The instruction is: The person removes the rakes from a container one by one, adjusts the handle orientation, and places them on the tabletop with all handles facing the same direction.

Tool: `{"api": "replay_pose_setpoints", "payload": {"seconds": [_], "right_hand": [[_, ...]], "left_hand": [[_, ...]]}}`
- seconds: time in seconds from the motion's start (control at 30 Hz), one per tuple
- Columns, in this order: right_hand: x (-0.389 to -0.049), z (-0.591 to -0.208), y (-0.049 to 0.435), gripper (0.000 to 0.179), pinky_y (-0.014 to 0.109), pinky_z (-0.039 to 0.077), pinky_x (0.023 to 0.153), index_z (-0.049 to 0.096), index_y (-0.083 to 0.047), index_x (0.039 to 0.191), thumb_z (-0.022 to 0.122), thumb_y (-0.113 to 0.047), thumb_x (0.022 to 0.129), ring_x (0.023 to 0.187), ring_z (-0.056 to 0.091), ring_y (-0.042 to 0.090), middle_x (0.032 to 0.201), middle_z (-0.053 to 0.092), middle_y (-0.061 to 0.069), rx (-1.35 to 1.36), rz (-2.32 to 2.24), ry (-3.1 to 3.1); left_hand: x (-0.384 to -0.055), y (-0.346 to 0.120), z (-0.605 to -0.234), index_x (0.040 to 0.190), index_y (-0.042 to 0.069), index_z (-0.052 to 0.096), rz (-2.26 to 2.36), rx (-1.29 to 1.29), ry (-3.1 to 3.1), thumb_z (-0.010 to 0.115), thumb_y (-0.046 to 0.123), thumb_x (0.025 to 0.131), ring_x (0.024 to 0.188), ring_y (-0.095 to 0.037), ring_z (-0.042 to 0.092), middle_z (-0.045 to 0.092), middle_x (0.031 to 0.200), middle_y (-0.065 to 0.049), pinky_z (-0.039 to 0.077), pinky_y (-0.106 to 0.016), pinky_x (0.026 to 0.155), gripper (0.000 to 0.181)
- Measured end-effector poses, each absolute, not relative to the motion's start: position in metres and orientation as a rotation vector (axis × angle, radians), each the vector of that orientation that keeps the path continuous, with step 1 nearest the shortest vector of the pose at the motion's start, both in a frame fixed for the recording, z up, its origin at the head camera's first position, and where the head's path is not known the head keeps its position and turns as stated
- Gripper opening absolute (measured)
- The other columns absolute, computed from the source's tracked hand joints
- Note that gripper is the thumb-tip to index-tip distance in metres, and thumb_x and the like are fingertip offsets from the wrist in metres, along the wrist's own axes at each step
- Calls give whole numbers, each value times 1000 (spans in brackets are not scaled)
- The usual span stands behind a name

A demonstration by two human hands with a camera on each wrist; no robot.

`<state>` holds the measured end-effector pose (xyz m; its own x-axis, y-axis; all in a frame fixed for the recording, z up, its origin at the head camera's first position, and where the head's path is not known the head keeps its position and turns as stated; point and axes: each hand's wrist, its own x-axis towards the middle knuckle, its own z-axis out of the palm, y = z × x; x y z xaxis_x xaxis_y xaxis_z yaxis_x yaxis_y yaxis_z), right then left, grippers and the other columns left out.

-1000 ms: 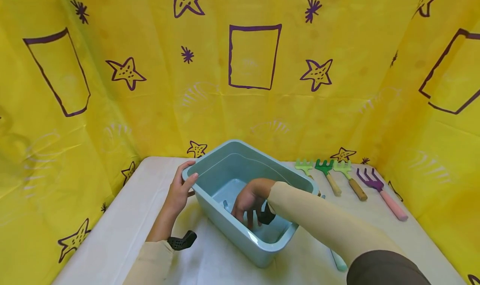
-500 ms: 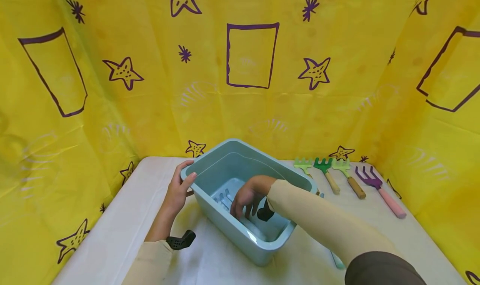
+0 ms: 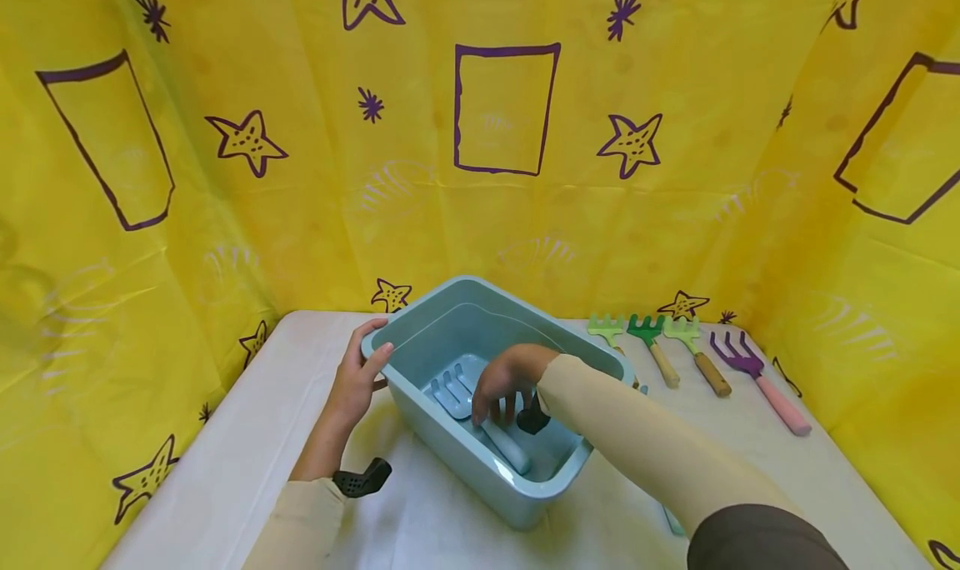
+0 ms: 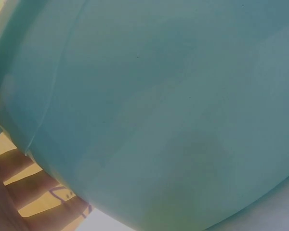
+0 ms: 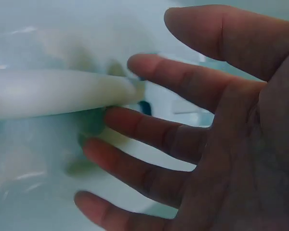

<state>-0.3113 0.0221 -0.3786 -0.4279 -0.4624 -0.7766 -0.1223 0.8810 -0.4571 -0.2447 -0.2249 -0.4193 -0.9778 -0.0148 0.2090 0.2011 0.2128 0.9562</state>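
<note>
A light blue rectangular plastic bin (image 3: 457, 453) stands on the white table, turned at an angle. My left hand (image 3: 358, 380) grips its left corner, with the thumb over the rim and the other fingers outside. In the left wrist view, those fingers (image 4: 33, 187) lie along the bin's outer edge. On the bin's floor lies a light blue hand fork (image 3: 453, 389), tines toward the far left. Its pale handle (image 5: 53, 94) points toward the near corner. Inside the bin, my right hand (image 3: 508, 382) hovers over the fork with its fingers spread, fingertips close to the handle's neck.
Several hand forks lie in a row at the right: a dark green one (image 3: 663, 362), light green ones (image 3: 708, 370) and a purple one with a pink handle (image 3: 780, 402). A pale teal handle (image 3: 673, 522) shows beneath the right sleeve. Yellow cloth (image 3: 495, 228) surrounds the table.
The fork, mostly hidden under my right hand before, now lies in plain sight on the bin's floor. My right hand has let go and risen slightly. The left hand stays at the rim.
</note>
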Motion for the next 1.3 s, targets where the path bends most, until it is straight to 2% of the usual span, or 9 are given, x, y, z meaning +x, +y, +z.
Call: {"api": "replay_pose_setpoints", "payload": {"seconds": [0.23,0.4,0.6,0.73,0.87,0.97,1.0,1.13,1.3], "right_hand": [[-307,-379,21,29,48,47,92,67,-4,104,67,-29,90,103,60,34,107,64,12,-472,-340,2019],[-308,-374,23,23,46,50,91,70,-6,104,65,-26,92,101,62,37,104,65,12,-526,-463,2034],[-312,-374,24,20,40,57,77,69,-5,109,65,-10,90,80,66,30,98,65,10,-498,-576,2069],[-314,-376,24,25,41,56,74,64,0,113,62,0,88,78,60,29,96,61,10,-483,-603,2104],[-316,-376,25,15,40,55,72,63,-2,102,61,-2,87,81,58,27,91,59,9,-468,-597,2193],[-317,-372,27,4,35,53,63,63,-5,86,61,-8,87,73,56,23,81,58,7,-467,-573,2295],[-317,-371,28,7,33,51,59,63,-6,81,62,-11,86,69,55,21,77,58,6,-474,-559,2342],[-323,-369,32,16,28,45,50,64,-4,74,63,-14,86,58,53,17,69,57,5,-474,-562,2474],[-325,-364,36,15,27,48,47,64,2,79,61,-10,88,50,54,17,66,59,10,-404,-737,2416]], "left_hand": [[-244,-225,-418,147,30,31,-1867,-181,-2307,50,33,101,129,-41,41,35,150,-9,41,-66,92,50],[-245,-226,-418,145,31,33,-1856,-182,-2311,49,34,101,128,-41,42,38,149,-9,41,-66,92,47],[-244,-225,-418,146,31,32,-1854,-171,-2319,49,35,101,129,-40,42,37,149,-9,41,-66,93,48],[-242,-224,-415,146,30,31,-1867,-161,-2321,49,33,101,130,-41,40,36,150,-10,40,-65,93,48],[-233,-219,-403,147,22,30,-1876,-174,-2320,49,28,101,130,-43,39,34,151,-13,39,-66,94,50],[-225,-216,-393,148,17,29,-1869,-191,-2325,48,27,101,130,-45,38,33,151,-17,38,-67,94,51],[-223,-215,-391,148,17,29,-1868,-191,-2328,48,27,101,130,-45,39,33,151,-16,38,-66,95,52],[-233,-221,-405,148,23,29,-1868,-186,-2323,48,33,101,129,-44,40,34,150,-14,39,-66,93,52],[-242,-225,-418,145,30,33,-1849,-179,-2311,50,38,100,128,-41,43,38,148,-9,42,-65,91,49]]}}
